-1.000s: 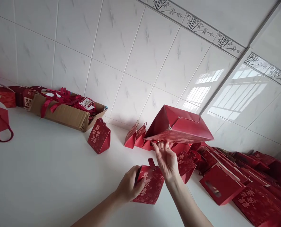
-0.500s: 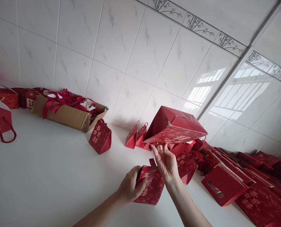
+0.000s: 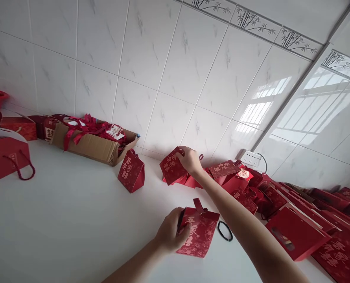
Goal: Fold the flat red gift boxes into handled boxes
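My left hand [image 3: 170, 232] is closed around the left side of a red gift box [image 3: 200, 236] with gold characters and a ribbon loop on top. That box is near the front middle of the white table. Farther back, my right hand [image 3: 189, 160] pinches the upper edge of another red gift box [image 3: 171, 169], which leans in front of small red boxes by the wall. Whether its base touches the table, I cannot tell. A similar upright gift box [image 3: 131, 172] stands to its left. A black ring-shaped band [image 3: 225, 231] lies under my right forearm.
An open cardboard box [image 3: 86, 143] with red ribbons and tags sits against the tiled wall. At the far left is a red box with a rope handle [image 3: 10, 157]. Many red boxes [image 3: 299, 232] crowd the right side, near a white power strip [image 3: 250, 158].
My right hand has moved back and left, from under a raised red box to the box by the wall. The black band and power strip have come into view. My left hand keeps its hold.
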